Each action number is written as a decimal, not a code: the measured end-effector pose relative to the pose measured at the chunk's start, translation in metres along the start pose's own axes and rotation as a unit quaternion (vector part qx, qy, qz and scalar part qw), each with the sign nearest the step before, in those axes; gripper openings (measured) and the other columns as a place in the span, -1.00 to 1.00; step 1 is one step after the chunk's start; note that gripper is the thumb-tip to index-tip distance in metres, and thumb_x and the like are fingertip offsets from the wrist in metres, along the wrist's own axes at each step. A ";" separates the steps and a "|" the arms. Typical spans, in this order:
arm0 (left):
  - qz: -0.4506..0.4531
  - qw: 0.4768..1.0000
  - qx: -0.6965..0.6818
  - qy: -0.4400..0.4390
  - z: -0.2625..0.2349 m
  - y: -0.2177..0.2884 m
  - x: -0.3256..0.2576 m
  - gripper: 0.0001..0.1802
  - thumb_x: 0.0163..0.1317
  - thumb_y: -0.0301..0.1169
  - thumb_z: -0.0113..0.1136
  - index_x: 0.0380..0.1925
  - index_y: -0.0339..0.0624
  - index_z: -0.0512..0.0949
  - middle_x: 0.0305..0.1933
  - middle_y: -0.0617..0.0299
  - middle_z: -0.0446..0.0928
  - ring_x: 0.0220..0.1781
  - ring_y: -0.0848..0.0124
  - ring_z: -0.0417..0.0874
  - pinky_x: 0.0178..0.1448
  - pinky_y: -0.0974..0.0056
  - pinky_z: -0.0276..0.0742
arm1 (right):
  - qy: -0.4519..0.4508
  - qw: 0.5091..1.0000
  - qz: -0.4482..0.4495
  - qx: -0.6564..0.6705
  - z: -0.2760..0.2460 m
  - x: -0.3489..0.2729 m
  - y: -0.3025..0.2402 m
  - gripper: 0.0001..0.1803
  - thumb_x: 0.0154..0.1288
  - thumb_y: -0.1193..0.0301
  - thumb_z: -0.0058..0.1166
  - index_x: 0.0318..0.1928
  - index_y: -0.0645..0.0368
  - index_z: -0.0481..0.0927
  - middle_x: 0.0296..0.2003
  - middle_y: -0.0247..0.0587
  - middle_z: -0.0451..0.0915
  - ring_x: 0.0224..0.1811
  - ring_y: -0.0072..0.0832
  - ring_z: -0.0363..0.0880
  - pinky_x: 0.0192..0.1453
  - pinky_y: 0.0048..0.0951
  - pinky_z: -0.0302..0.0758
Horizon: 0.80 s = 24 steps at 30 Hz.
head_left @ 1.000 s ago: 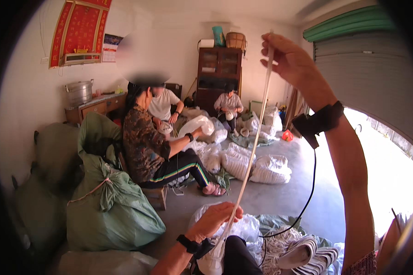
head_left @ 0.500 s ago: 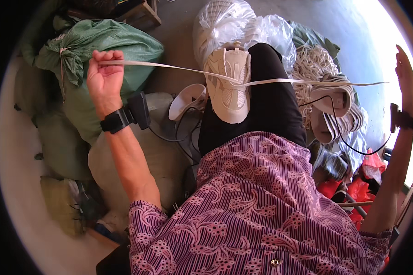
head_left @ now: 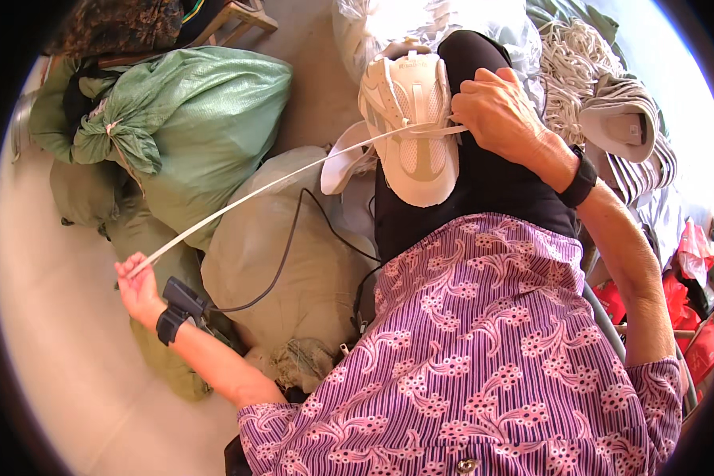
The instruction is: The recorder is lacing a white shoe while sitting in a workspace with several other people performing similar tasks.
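A cream sneaker (head_left: 423, 181) rests on my black-trousered thigh, its toe toward me. Across its upper runs a white shoelace (head_left: 254, 193), stretched taut in a long slant down to the left. My left hand (head_left: 140, 292) is far out to the left, fingers closed on that end of the lace. Close against the sneaker's right side, my right hand (head_left: 500, 111) pinches the lace; its fingertips are partly hidden. Behind the sneaker's left side lies a loose pale shoe part (head_left: 343, 165), partly covered.
Green sacks (head_left: 214, 103) and a large beige sack (head_left: 270, 262) stand on the left. A black cable (head_left: 282, 262) loops from my left wrist. At the right are a heap of white laces (head_left: 571, 67), stacked shoe pieces (head_left: 631, 119) and red bags (head_left: 678, 297). Clear plastic bags (head_left: 484, 20) lie ahead.
My right hand has come in from far right to the sneaker and closed on the lace. My left hand has moved down and left, drawing a longer length of lace. The view has shifted.
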<state>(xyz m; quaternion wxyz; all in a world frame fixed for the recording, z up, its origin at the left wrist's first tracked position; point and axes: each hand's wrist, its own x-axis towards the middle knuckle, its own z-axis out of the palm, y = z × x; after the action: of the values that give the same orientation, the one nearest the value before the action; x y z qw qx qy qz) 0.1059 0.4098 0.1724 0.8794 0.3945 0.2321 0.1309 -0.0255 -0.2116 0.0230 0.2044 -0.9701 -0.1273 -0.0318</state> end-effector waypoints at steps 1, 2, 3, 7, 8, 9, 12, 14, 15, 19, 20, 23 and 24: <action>0.016 1.000 -0.009 0.022 -0.007 0.010 0.000 -0.87 0.38 -0.55 -0.20 -0.38 -0.29 0.32 -0.52 0.19 0.18 -0.42 0.29 0.25 -0.18 0.13 0.26 | 0.009 1.000 -0.006 0.003 0.000 0.000 0.000 -0.86 0.16 0.41 0.07 -0.53 0.07 0.54 -0.50 -0.31 0.44 -0.28 -0.32 0.41 -0.11 -0.26 0.25; 0.019 0.999 -0.020 0.039 -0.012 0.017 -0.001 -0.87 0.38 -0.55 -0.21 -0.36 -0.30 0.33 -0.52 0.20 0.18 -0.44 0.31 0.24 -0.21 0.15 0.24 | 0.010 1.000 -0.006 0.004 0.002 0.000 0.000 -0.86 0.16 0.41 0.07 -0.54 0.07 0.53 -0.50 -0.31 0.44 -0.29 -0.32 0.41 -0.11 -0.26 0.25; 0.023 0.998 -0.032 0.056 -0.016 0.021 -0.002 -0.87 0.37 -0.56 -0.21 -0.34 -0.31 0.34 -0.52 0.20 0.18 -0.46 0.32 0.23 -0.24 0.17 0.22 | 0.001 1.000 -0.002 0.005 0.003 0.001 0.001 -0.85 0.15 0.41 0.08 -0.55 0.08 0.52 -0.51 -0.31 0.44 -0.29 -0.32 0.41 -0.11 -0.26 0.25; 0.019 0.999 0.018 0.046 -0.017 0.005 -0.013 -0.86 0.36 -0.55 -0.20 -0.24 -0.33 0.39 -0.51 0.23 0.23 -0.53 0.38 0.17 -0.36 0.25 0.13 | 0.015 1.000 0.000 0.009 0.006 0.001 -0.003 -0.84 0.10 0.41 0.07 -0.60 0.09 0.50 -0.53 -0.31 0.47 -0.31 -0.32 0.43 -0.12 -0.25 0.24; -0.002 0.997 0.071 -0.010 -0.015 -0.011 -0.018 -0.82 0.34 -0.50 -0.14 -0.15 -0.34 0.42 -0.50 0.25 0.27 -0.57 0.42 0.16 -0.40 0.29 0.08 | 0.017 1.000 0.009 -0.006 0.007 0.001 -0.005 -0.86 0.07 0.42 0.06 -0.60 0.08 0.51 -0.53 -0.31 0.50 -0.30 -0.32 0.45 -0.13 -0.23 0.24; -0.032 0.995 0.082 -0.051 -0.009 -0.030 -0.024 -0.75 0.35 -0.42 -0.07 -0.07 -0.33 0.44 -0.51 0.28 0.28 -0.60 0.44 0.16 -0.43 0.31 0.09 | 0.024 0.999 0.011 -0.018 0.008 0.001 -0.008 -0.88 0.03 0.43 0.06 -0.61 0.08 0.52 -0.53 -0.32 0.52 -0.29 -0.32 0.47 -0.13 -0.22 0.24; -0.148 0.954 0.171 -0.198 0.023 -0.104 -0.039 -0.73 0.38 -0.37 0.02 0.01 -0.24 0.48 -0.52 0.35 0.26 -0.59 0.52 0.17 -0.44 0.34 0.14 | 0.024 0.998 0.027 -0.055 0.014 0.004 -0.017 -0.90 -0.01 0.44 0.07 -0.60 0.11 0.56 -0.51 -0.29 0.56 -0.28 -0.31 0.50 -0.13 -0.22 0.26; -0.134 0.944 0.243 -0.176 0.048 -0.166 -0.060 -0.71 0.35 -0.36 0.08 0.02 -0.24 0.49 -0.42 0.35 0.41 -0.52 0.53 0.30 -0.36 0.35 0.26 | 0.003 0.999 0.038 -0.039 0.018 0.009 -0.022 -0.90 -0.02 0.44 0.08 -0.60 0.13 0.57 -0.50 -0.26 0.58 -0.28 -0.31 0.51 -0.13 -0.22 0.26; -0.127 0.928 0.272 -0.222 0.060 -0.195 -0.074 -0.71 0.36 -0.37 0.08 0.03 -0.24 0.49 -0.35 0.34 0.48 -0.47 0.53 0.38 -0.33 0.38 0.33 | -0.006 0.999 0.044 -0.028 0.017 0.010 -0.023 -0.90 -0.02 0.44 0.09 -0.60 0.14 0.58 -0.50 -0.25 0.58 -0.27 -0.30 0.52 -0.12 -0.22 0.27; -0.208 0.829 0.415 -0.312 0.119 -0.273 -0.124 -0.66 0.45 -0.20 -0.03 -0.02 -0.22 0.53 -0.58 0.45 0.30 -0.67 0.68 0.15 -0.60 0.53 0.10 | -0.056 0.996 0.064 -0.029 0.004 0.014 -0.022 -0.90 -0.01 0.44 0.08 -0.60 0.10 0.59 -0.51 -0.26 0.58 -0.27 -0.30 0.53 -0.12 -0.21 0.29; -0.164 0.791 0.464 -0.363 0.128 -0.287 -0.140 -0.64 0.45 -0.15 -0.04 -0.06 -0.19 0.56 -0.63 0.51 0.20 -0.67 0.70 0.10 -0.61 0.53 0.06 | -0.083 0.993 0.061 -0.049 -0.002 0.014 -0.020 -0.93 0.04 0.46 0.07 -0.43 0.11 0.61 -0.38 -0.25 0.59 -0.22 -0.28 0.54 -0.11 -0.18 0.32; -0.205 0.743 0.466 -0.434 0.150 -0.309 -0.168 -0.64 0.45 -0.16 -0.01 -0.05 -0.18 0.60 -0.63 0.50 0.27 -0.65 0.71 0.13 -0.60 0.53 0.01 | 0.092 0.991 0.077 0.052 -0.005 0.024 -0.025 -0.74 0.09 0.47 0.08 -0.15 0.09 0.59 -0.22 -0.20 0.57 -0.15 -0.24 0.54 -0.07 -0.15 0.36; -0.214 0.736 0.466 -0.443 0.155 -0.312 -0.174 -0.64 0.44 -0.17 0.00 -0.03 -0.19 0.59 -0.63 0.48 0.28 -0.65 0.70 0.13 -0.59 0.53 0.01 | 0.080 0.991 0.073 0.084 -0.006 0.027 -0.025 -0.58 0.13 0.51 0.07 0.06 0.05 0.49 -0.11 -0.15 0.52 -0.05 -0.19 0.53 -0.03 -0.15 0.40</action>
<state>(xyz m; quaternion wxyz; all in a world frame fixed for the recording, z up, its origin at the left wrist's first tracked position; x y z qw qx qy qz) 0.0509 0.0356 0.0798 0.5940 0.7081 -0.0736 -0.3746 -0.0060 -0.1855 0.0410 0.2962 -0.9505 -0.0418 -0.0836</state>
